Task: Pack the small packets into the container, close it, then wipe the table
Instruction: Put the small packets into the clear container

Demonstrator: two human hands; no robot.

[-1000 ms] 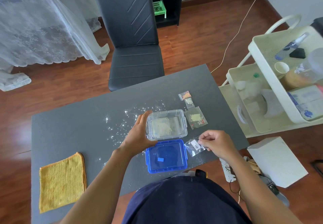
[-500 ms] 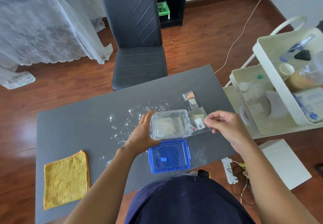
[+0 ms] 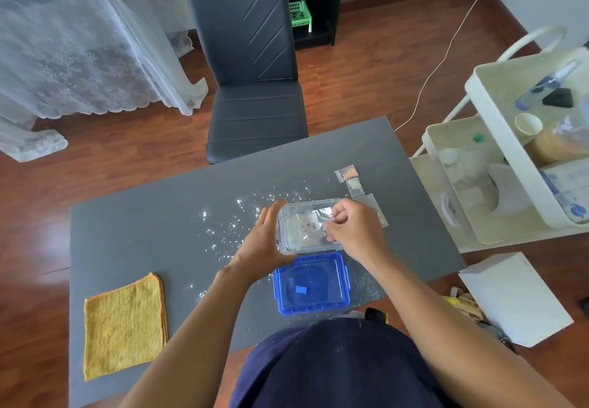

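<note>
A clear plastic container (image 3: 284,216) stands open on the grey table (image 3: 153,226). My left hand (image 3: 264,242) grips its left side. Over the container's right half, my right hand (image 3: 353,232) pinches a small clear packet (image 3: 314,223) that reaches down inside it. The blue lid (image 3: 310,283) lies upside down just in front of the container. Three more packets lie to the far right: an orange one (image 3: 348,172), a pale one (image 3: 354,184) and a larger clear one (image 3: 373,205), partly hidden by my right hand. A yellow cloth (image 3: 124,325) lies at the near left.
White powder (image 3: 236,223) is scattered on the table left of and behind the container. A black chair (image 3: 251,95) faces the far edge. A white cart (image 3: 510,152) with trays stands close on the right, and a white box (image 3: 516,299) sits on the floor.
My right hand has carried the clear packet from the table beside the lid up and leftwards into the container. My left hand has stayed on the container's side.
</note>
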